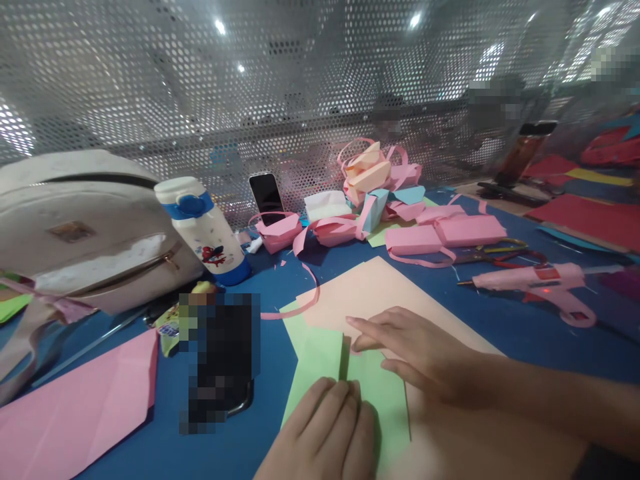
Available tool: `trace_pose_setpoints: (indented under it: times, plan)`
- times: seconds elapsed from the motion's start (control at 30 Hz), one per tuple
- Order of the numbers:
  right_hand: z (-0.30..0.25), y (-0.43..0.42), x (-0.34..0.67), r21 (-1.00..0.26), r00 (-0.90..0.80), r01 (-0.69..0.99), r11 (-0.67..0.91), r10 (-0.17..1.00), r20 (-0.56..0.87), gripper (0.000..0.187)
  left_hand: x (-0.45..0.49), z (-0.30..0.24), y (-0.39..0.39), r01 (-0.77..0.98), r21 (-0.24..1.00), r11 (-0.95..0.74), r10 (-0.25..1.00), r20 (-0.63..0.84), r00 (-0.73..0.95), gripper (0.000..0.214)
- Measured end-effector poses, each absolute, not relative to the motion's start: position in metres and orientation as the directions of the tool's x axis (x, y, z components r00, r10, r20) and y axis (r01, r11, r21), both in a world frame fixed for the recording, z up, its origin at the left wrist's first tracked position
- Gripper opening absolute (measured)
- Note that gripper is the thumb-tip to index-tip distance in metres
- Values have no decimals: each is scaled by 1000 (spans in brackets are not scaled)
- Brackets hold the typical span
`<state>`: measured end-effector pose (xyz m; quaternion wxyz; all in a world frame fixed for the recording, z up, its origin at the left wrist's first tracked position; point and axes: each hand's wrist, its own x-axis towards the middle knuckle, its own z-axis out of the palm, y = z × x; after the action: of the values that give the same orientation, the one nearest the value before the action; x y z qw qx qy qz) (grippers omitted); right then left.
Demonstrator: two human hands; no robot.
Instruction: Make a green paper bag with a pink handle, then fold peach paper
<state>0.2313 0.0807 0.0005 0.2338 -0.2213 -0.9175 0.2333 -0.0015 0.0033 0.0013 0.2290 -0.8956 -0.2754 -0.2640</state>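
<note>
So, we've got a folded green paper [316, 357] at lower center, over a peach sheet [377, 287]. Our left hand [325, 433] lies on it, fingers together, cut off by the bottom edge; we can't tell if it's gripping. Our right hand [423, 350] has thumb and fingers apart by the fold. Left of center, some dark object [230, 353] is pixelated beyond naming.
</note>
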Motion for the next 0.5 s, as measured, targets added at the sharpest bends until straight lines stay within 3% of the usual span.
trace_pose_setpoints:
  times: [0.5]
  plan:
    - [1, 81, 229, -469, -805, 302, 830, 485, 341, 66, -2, 0, 3, 613, -260, -746, 377, 594, 711, 34]
